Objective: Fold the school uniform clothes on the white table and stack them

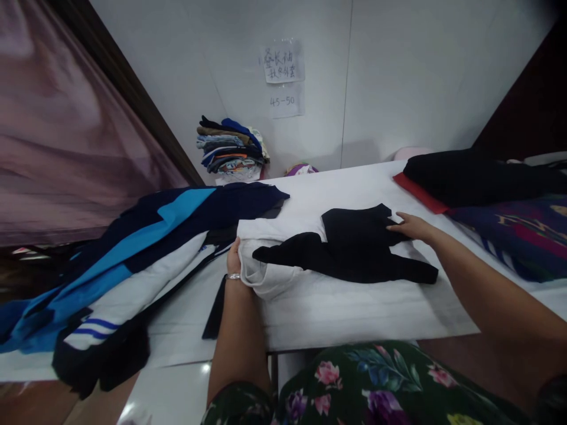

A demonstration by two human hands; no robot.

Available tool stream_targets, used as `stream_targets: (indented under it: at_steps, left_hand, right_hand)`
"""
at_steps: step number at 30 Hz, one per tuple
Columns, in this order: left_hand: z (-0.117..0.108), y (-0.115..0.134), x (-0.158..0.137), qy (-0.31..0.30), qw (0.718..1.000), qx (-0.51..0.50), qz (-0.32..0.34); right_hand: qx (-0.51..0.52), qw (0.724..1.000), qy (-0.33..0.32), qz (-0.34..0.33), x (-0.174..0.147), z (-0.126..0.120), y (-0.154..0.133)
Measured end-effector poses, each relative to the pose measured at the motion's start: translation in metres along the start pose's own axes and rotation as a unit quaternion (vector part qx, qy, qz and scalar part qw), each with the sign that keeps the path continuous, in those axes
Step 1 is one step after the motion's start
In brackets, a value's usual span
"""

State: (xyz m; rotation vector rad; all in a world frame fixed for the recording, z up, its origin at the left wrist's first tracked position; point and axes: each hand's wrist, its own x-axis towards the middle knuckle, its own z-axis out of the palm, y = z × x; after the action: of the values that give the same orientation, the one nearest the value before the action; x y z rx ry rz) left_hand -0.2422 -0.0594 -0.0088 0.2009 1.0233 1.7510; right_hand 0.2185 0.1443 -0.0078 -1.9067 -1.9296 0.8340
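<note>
A black-and-white long-sleeved top [354,254] lies partly folded on the white-covered table in front of me. Its white part is at the left, and the black sleeves stretch across to the right. At the white end, my left hand [233,258] is closed round the cloth's edge, its fingers partly hidden. My right hand [411,226] rests at the black end with thumb and forefinger apart, the thumb touching the fabric. Just left of the top is a heap of navy, bright blue and white jackets [177,218].
A stack of folded clothes [233,150] stands at the back wall, beside a purple item [301,169]. More garments, including a black one [469,177], are piled at the right. Handwritten paper signs [284,62] hang on the wall. The table's front edge [310,349] is near my body.
</note>
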Motion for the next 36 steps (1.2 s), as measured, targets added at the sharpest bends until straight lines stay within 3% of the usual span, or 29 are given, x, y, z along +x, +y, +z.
stream_targets:
  at_steps: [3,6,8,11,14,16,19,21,23,28,34,36]
  left_hand:
    - [0.005,0.000,-0.006,-0.040,0.999,-0.034,-0.001]
    - [0.008,0.000,-0.009,-0.091,0.994,-0.062,-0.017]
    - [0.008,0.000,-0.009,-0.110,0.992,-0.057,-0.017]
    - [0.006,0.000,-0.008,-0.130,0.991,-0.027,0.004]
    - [0.003,-0.001,-0.008,-0.137,0.991,0.000,0.014]
    - [0.001,-0.002,-0.008,-0.137,0.990,0.017,0.020]
    - [-0.002,-0.003,-0.006,-0.119,0.992,0.018,0.025]
    - [-0.003,-0.003,-0.005,-0.101,0.995,-0.002,0.012]
    - [-0.003,-0.002,-0.004,-0.090,0.996,-0.017,0.002]
    - [-0.002,-0.002,-0.004,-0.083,0.996,-0.004,0.005]
    - [-0.002,-0.002,-0.006,-0.107,0.993,-0.039,-0.027]
    - [-0.001,-0.001,-0.006,-0.106,0.993,-0.044,-0.033]
  right_hand:
    - [0.021,0.999,0.020,-0.023,0.000,-0.010,-0.009]
    - [0.147,0.985,0.017,-0.092,-0.010,-0.021,-0.050]
    - [0.289,0.943,-0.031,-0.162,-0.023,-0.024,-0.095]
    - [0.398,0.880,-0.128,-0.226,-0.051,-0.014,-0.173]
    - [0.467,0.804,-0.227,-0.290,-0.078,0.014,-0.236]
    - [0.469,0.780,-0.271,-0.313,-0.090,0.038,-0.256]
    - [0.400,0.806,-0.273,-0.339,-0.095,0.076,-0.251]
    - [0.321,0.839,-0.233,-0.372,-0.094,0.097,-0.234]
    - [0.237,0.851,-0.178,-0.432,-0.095,0.114,-0.217]
    - [0.085,0.807,-0.093,-0.576,-0.116,0.138,-0.201]
    - [-0.114,0.812,-0.122,-0.559,-0.139,0.156,-0.228]
    - [-0.126,0.819,-0.114,-0.548,-0.144,0.160,-0.241]
